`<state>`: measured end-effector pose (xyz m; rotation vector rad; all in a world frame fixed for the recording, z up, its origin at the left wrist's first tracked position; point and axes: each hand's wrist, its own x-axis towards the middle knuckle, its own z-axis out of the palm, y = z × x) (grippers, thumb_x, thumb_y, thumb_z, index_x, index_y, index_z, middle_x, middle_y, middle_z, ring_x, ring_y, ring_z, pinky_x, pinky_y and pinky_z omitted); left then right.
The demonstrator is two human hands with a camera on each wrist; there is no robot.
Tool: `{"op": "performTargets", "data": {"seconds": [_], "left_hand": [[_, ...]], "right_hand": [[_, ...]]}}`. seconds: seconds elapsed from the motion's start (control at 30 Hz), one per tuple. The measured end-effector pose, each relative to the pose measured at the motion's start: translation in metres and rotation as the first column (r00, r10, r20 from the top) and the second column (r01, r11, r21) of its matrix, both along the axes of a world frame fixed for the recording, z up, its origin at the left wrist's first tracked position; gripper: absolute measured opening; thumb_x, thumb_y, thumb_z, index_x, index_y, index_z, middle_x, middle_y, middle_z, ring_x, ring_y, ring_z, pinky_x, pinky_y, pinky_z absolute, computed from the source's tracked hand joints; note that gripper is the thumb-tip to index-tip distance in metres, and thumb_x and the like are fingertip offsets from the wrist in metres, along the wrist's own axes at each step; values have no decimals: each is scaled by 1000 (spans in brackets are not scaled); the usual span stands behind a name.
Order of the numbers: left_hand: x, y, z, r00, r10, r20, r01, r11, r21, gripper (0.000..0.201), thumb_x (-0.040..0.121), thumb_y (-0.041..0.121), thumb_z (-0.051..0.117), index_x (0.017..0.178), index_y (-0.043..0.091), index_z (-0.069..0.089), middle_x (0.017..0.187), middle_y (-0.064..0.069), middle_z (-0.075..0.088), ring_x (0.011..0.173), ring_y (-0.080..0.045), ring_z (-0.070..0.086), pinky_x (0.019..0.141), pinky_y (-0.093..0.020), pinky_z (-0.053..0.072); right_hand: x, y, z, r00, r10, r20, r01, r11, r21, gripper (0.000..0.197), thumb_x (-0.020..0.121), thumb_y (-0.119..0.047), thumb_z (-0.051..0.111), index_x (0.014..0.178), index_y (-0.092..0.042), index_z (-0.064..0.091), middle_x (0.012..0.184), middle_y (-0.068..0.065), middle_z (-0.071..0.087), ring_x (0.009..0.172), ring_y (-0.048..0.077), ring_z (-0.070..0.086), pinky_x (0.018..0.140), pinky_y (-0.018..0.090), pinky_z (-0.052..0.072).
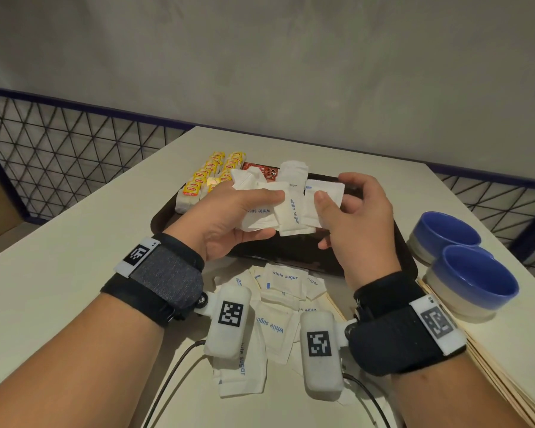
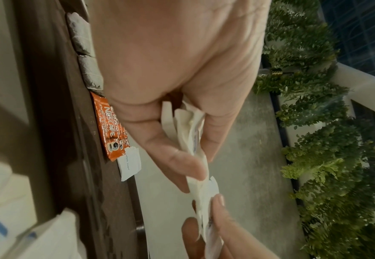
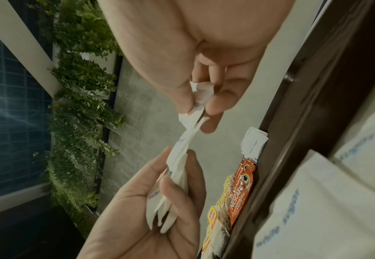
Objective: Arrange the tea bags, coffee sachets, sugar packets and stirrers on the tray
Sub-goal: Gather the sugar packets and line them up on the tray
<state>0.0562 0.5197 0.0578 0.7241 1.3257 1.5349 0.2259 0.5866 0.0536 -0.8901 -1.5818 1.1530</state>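
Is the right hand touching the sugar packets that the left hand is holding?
Touching. The head view shows the right hand pinching the same sugar packets that the left hand grips.

1. The dark brown plastic tray (image 1: pixel 164 217) has bare floor at its near left.
2. Two blue ceramic bowls (image 1: pixel 470 273) block the right side.
3. Loose white paper sugar packets (image 1: pixel 272 325) cover the table before the tray.

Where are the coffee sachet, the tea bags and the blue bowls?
Nescafe coffee sachet (image 2: pixel 112 129), left wrist view, printed orange front.
Tea bags (image 1: pixel 212 171), head view, yellow tags.
Blue bowls (image 1: pixel 473 276), head view, nearer bowl's inside.
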Motion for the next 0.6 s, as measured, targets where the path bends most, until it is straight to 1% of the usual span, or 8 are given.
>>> {"op": "performTargets", "data": {"seconds": [0.03, 0.17, 0.3, 0.37, 0.43, 0.47, 0.53, 0.6], "left_hand": [[0, 0, 0, 1000, 7, 4, -7, 1000, 1, 35, 88, 14, 80, 120, 18, 68, 107, -5, 80, 95, -18, 77, 57, -28, 59], [-1, 1, -1, 1000, 30, 1, -30, 999, 11, 42, 87, 15, 81, 126, 17, 66, 108, -4, 80, 97, -18, 77, 58, -29, 59], [-1, 0, 0, 1000, 5, 17, -5, 999, 31, 38, 88, 18, 80, 124, 17, 69, 106, -5, 79, 95, -19, 76, 56, -27, 59], [1, -1, 2, 999, -27, 22, 26, 999, 44, 33, 89, 25, 78, 120, 17, 69, 100, -4, 80, 88, -17, 78, 55, -27, 59], [3, -2, 3, 998, -61, 8, 61, 996, 59, 33, 88, 31, 78, 117, 18, 69, 93, 0, 79, 84, -14, 78, 57, -27, 60], [3, -3, 3, 997, -78, -3, 78, 995, 67, 33, 86, 31, 78, 116, 18, 69, 92, 1, 79, 84, -13, 78, 59, -27, 60], [3, -3, 2, 994, -103, -23, 104, 992, 77, 35, 85, 22, 79, 117, 16, 69, 96, 1, 79, 87, -13, 77, 61, -27, 60], [3, -3, 1, 994, -107, -32, 109, 991, 73, 39, 85, 12, 80, 122, 14, 68, 105, -3, 79, 90, -15, 77, 61, -27, 61]], "right_hand": [[0, -1, 1, 1000, -8, -17, 8, 1000, 7, 30, 96, -19, 69, 121, -22, 52, 93, -15, 75, 86, 5, 75, 50, 17, 53], [1, -4, 5, 997, 28, -72, -26, 999, 23, 17, 92, -20, 73, 104, -15, 62, 89, -7, 79, 75, 6, 75, 50, 13, 49], [-2, -6, 4, 990, 136, -35, -136, 991, -4, 15, 88, -20, 77, 99, -14, 68, 86, 0, 78, 69, 12, 73, 50, 16, 49], [-3, -5, 2, 987, 161, -1, -161, 987, -15, 16, 87, -23, 78, 97, -15, 69, 85, 4, 77, 61, 13, 66, 48, 19, 48], [-3, -4, 0, 987, 160, 4, -160, 987, -33, 19, 87, -26, 78, 97, -13, 69, 85, 9, 75, 54, 13, 59, 45, 22, 48], [-3, -3, 0, 987, 159, 4, -159, 986, -43, 21, 87, -26, 78, 98, -12, 68, 84, 12, 74, 52, 14, 57, 43, 23, 48], [-3, -3, -1, 986, 165, 16, -164, 985, -60, 24, 87, -29, 78, 98, -11, 67, 84, 16, 72, 50, 13, 55, 42, 24, 48], [-3, -2, -1, 985, 164, 56, -160, 985, -71, 26, 87, -33, 78, 100, -14, 67, 80, 11, 72, 51, 9, 55, 44, 23, 48]]}}
